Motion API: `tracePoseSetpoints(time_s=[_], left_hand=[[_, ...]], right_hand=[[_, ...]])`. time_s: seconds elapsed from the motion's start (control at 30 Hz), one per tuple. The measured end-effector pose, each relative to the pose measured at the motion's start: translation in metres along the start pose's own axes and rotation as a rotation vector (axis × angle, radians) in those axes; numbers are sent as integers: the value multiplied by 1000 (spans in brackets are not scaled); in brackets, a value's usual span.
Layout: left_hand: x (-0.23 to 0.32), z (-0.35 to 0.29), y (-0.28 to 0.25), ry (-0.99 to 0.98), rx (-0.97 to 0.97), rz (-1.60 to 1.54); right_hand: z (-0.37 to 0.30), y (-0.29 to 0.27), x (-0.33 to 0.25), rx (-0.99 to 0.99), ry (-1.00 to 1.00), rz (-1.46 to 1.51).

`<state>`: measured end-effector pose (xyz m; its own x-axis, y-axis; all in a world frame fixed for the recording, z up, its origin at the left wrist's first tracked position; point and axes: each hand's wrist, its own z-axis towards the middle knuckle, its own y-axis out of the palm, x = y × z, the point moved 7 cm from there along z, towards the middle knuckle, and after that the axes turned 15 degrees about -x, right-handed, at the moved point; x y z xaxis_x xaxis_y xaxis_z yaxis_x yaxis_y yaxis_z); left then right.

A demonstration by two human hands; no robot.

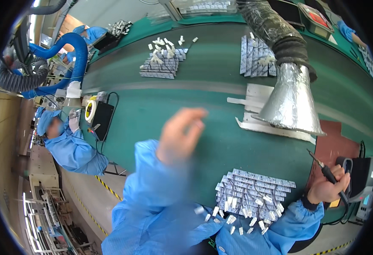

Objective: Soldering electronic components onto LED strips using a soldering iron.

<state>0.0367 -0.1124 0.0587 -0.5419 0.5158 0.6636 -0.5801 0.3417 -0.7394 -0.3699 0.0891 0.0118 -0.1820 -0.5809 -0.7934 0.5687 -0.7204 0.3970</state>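
Note:
My right hand (327,187) is closed around the dark handle of a soldering iron (324,168), whose metal tip points up and to the left. Above the green mat in the middle is my left hand (181,135), blurred by motion, its fingers half bent and apart with nothing visible in them. Between my forearms, close to my body, lies a slanted stack of light strip circuit boards (258,185) with dark wires and white connectors (241,212). The soldering iron is to the right of this stack. My left hand touches none of the boards.
A foil-covered extraction funnel (290,100) hangs over white trays (254,121). Further board stacks (163,63) (256,57) lie across the dark belt. A soldering station (363,178) stands at right, beside a reddish-brown mat (331,142). A co-worker (69,142) sits at left near a black box (101,119).

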Motion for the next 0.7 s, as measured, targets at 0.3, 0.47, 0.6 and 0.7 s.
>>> tracePoseSetpoints(time_s=[0.3, 0.47, 0.6, 0.7], left_hand=[[-358, 68, -151, -695, 393, -96], [-315, 145, -126, -765, 314, 7], [-298, 162, -112, -811, 375, 148], [-285, 174, -114, -830, 306, 198]], right_hand=[[-5, 19, 5, -22, 22, 33], [-5, 11, 6, 9, 27, 25], [-4, 11, 10, 15, 48, -5], [-5, 13, 12, -2, 59, -34]])
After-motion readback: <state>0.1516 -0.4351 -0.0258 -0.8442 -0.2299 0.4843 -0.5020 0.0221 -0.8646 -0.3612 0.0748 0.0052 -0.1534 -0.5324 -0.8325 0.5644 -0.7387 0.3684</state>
